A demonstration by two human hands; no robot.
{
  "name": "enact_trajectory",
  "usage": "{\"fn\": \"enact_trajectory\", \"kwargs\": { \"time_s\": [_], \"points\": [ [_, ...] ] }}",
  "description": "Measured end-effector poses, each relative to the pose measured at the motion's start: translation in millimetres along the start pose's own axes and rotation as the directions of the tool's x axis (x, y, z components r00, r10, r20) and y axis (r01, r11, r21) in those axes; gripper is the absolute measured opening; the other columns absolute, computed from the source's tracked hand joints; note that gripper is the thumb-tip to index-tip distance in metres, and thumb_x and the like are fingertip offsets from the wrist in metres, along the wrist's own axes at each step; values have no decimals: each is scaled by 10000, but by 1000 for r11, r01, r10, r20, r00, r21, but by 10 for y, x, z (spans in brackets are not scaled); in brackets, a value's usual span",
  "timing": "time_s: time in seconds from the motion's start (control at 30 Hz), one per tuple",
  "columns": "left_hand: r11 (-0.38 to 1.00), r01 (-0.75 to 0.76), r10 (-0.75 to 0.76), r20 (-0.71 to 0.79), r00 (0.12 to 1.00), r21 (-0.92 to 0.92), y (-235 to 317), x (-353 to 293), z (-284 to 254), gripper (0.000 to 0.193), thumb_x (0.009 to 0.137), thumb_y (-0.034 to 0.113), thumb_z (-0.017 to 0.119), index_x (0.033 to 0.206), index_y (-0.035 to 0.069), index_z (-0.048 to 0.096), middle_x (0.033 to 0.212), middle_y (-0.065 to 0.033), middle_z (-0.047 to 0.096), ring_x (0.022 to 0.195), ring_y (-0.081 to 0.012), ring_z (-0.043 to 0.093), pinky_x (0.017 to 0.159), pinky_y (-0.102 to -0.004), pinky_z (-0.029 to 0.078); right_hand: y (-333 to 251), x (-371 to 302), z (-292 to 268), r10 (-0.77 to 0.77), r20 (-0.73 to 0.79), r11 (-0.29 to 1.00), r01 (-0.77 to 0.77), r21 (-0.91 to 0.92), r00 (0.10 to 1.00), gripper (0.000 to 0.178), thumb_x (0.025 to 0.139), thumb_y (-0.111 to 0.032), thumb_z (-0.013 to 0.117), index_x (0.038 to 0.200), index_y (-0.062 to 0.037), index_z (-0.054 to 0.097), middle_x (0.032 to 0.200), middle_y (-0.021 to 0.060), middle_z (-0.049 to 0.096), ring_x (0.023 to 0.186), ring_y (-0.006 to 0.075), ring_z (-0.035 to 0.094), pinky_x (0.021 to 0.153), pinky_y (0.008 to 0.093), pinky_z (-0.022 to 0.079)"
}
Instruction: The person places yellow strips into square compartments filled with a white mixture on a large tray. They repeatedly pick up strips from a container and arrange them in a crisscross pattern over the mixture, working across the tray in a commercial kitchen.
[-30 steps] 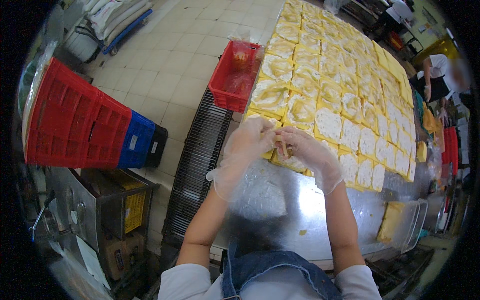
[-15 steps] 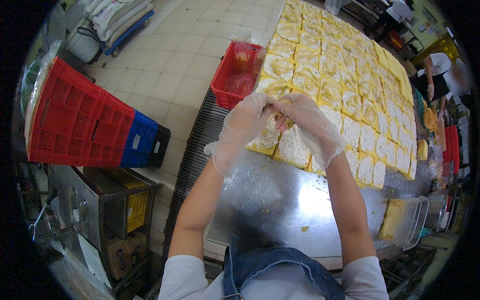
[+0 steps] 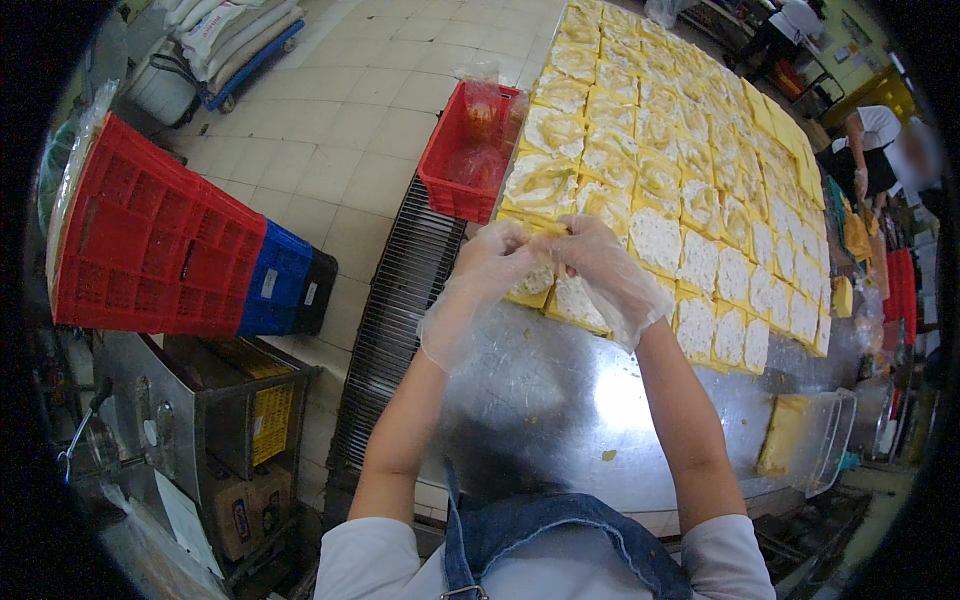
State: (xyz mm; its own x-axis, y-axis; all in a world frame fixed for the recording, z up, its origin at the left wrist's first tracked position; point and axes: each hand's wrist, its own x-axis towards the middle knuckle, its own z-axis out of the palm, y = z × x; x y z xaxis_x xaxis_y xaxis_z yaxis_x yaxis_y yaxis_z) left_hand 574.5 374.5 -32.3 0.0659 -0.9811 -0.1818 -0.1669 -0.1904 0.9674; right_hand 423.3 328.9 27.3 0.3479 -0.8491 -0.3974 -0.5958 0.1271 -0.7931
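Rows of yellow sponge cake squares spread with white cream lie on a metal table. Pale yellow translucent pieces top the cream on many of the farther squares; several near ones carry cream alone. Both my hands wear clear plastic gloves and meet low over the near left corner of the cakes. My left hand is closed, its fingertips pinched together. Beside it, my right hand is closed too, fingertips bent down close to the left ones. Whatever lies between the fingers is hidden by the gloves.
A red crate with plastic bags stands left of the table, beside a dark metal grating. Stacked red and blue crates are farther left. At right are a clear container with a yellow block and another person.
Both hands have moved down and slightly nearer to me, lower over the near left cakes. The pale yellow bits seen between the fingers before are now hidden.
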Motion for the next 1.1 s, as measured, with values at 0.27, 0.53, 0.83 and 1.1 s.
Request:
{"fn": "enact_trajectory", "kwargs": {
  "time_s": [0.27, 0.53, 0.83, 1.1],
  "points": [
    [922, 56, 46, -253, 966, 383, -39, -245, 62, 211, 765, 136, 622, 917, 25, 526, 846, -117, 565, 776, -218, 578, 696, -321, 461, 67, 36, 80, -128, 3, 882, 115, -457, 992, 299, 764, -250, 617, 855, 35, 615, 842, 232, 612, 775, 341, 594, 664, 402, 452],
    [878, -21, 195, -318, 928, 479, 5, -340, 123, 150, 786, 106, 590, 896, 25, 529, 833, -134, 554, 766, -264, 577, 690, -349, 459, 227, -49, 38, -151, -66, 908, 112, -404, 986, 252, 789, -92, 503, 996, -18, 626, 857, 164, 625, 851, 257, 602, 744, 363, 459],
    [973, 30, 34, 269, 963, -229, 179, -84, 335, 192, 835, 168, 592, 871, -21, 591, 800, -77, 625, 734, -139, 579, 655, -281, 451, 347, -346, -72, -108, -43, 954, 115, 276, 993, 458, 764, -52, 563, 1203, -91, 438, 803, 78, 565, 746, 147, 552, 648, 270, 439],
    [990, 52, -29, 166, 986, -134, 156, -12, 659, 165, 799, 157, 571, 825, 2, 623, 720, -60, 623, 688, -133, 576, 622, -276, 443, 549, -516, -89, -10, -204, 855, 114, 507, 979, 367, 780, -60, 559, 1132, -15, 464, 814, 52, 525, 747, 130, 528, 669, 244, 435]
  ]
}}
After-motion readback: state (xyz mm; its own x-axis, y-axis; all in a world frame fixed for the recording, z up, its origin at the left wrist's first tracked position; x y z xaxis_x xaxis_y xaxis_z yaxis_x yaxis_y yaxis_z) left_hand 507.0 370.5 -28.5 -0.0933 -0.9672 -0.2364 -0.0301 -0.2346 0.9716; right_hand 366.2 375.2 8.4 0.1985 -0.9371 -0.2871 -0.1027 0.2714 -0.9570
